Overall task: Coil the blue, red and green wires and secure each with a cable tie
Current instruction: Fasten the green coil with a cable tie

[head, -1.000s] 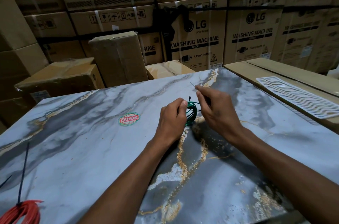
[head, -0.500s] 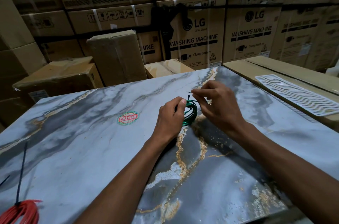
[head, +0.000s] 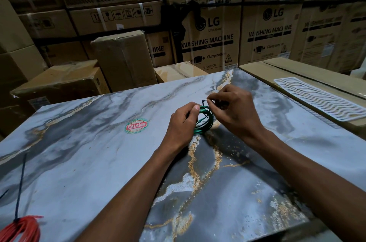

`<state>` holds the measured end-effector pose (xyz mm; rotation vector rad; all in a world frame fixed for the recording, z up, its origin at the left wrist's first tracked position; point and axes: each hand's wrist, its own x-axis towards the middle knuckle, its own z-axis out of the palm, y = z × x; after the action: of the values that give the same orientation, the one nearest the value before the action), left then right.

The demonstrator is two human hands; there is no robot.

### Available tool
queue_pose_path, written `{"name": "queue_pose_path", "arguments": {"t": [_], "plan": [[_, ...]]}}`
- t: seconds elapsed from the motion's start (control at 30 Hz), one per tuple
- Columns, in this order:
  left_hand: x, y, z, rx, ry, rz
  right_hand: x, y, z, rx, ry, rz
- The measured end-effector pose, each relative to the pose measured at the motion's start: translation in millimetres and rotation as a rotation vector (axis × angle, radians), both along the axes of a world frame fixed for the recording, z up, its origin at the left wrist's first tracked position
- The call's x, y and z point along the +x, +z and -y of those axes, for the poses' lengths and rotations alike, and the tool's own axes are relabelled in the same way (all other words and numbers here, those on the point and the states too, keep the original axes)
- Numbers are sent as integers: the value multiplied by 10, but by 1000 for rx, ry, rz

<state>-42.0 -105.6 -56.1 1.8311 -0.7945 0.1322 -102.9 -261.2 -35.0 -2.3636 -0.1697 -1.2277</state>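
our left hand (head: 183, 123) pinches small green wire coil (head: 205, 123) upright above marbled desk (head: 99, 152); right hand (head: 232, 112) beside coil pinches thin black cable tie (head: 205, 100), likely cinching loops.

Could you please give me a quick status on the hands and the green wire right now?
Left hand grips coiled green wire. Right hand pinches thin black cable tie at the coil's top. Tied red wire coil lies near left. Nothing in the way.

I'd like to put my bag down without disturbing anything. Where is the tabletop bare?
Bare: the wide stretch between the red wire coil and the round sticker, and the far left corner. Crowded: mid-table, where the left hand and right hand work the green wire coil.
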Motion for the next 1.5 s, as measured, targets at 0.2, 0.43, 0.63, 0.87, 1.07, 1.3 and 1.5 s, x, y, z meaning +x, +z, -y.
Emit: {"name": "queue_pose_path", "arguments": {"t": [0.2, 0.43, 0.63, 0.87, 1.07, 1.3, 1.5], "plan": [[34, -19, -13, 34, -20, -3, -2, 14, 9, -6, 38, -29], [9, 21, -33, 117, 27, 103, 3, 51, 91, -53, 67, -54], [-10, 38, -31, 109, 12, 116, -24, 67, 103, -51, 98, -72], [12, 36, -38, 96, -3, 100, -14, 49, 90, -39, 70, -50], [29, 26, -39, 87, 1, 89, -17, 46, 84, -4, 79, -58], [20, 49, -53, 83, -29, 89, 14, -4, 98, 71, 137, -113], [44, 50, -85, 86, -46, 121, 34, 5, 110, 51, 139, -274]]}}
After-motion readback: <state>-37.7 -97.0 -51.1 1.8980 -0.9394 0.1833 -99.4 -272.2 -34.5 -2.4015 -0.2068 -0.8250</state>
